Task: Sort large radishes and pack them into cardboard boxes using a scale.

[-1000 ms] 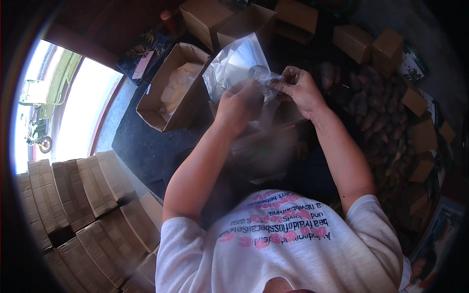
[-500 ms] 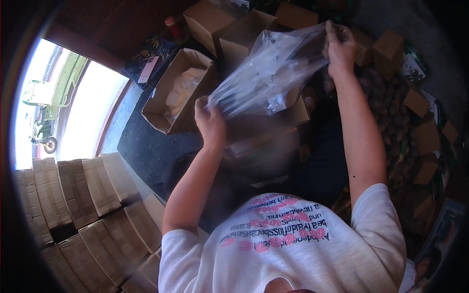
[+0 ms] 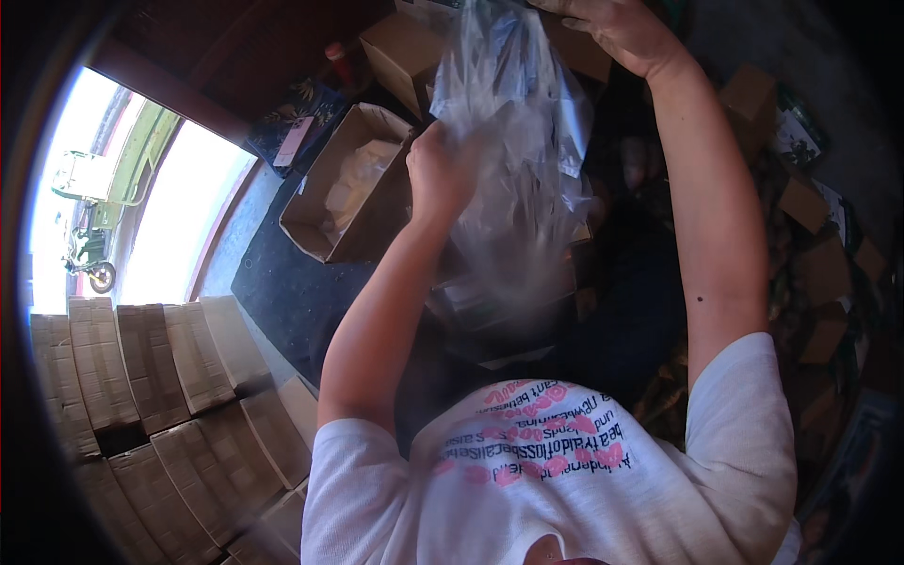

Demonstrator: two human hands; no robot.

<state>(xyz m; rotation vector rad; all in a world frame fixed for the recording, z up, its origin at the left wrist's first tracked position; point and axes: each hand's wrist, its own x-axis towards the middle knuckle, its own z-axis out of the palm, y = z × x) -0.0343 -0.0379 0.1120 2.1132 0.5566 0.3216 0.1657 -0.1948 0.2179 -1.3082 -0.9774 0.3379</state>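
Note:
A large clear plastic bag point(image 3: 527, 104) hangs in loose folds in front of me, its lower end smeared by motion. Closed against its left side is my left hand point(image 3: 439, 177), with the fingertips partly hidden by the film. My right hand point(image 3: 617, 30) is raised at the top edge of the view, thumb and fingers pinched at the bag's upper end. That upper end runs partly out of view. Left of the bag stands an open cardboard box point(image 3: 303, 218) holding pale, yellowish wrapped contents point(image 3: 358, 179).
Flattened-looking brown cartons point(image 3: 141, 367) are stacked at the lower left. A pink phone point(image 3: 294, 141) lies near a red-capped container point(image 3: 337, 58) at the back. More cardboard boxes point(image 3: 400, 56) stand behind the bag, and others point(image 3: 805, 202) at the right. A bright doorway point(image 3: 151, 188) opens at left.
My right hand has moved up and left, and my left hand up and right. The bag, stretched wide between them before, now hangs gathered and more upright.

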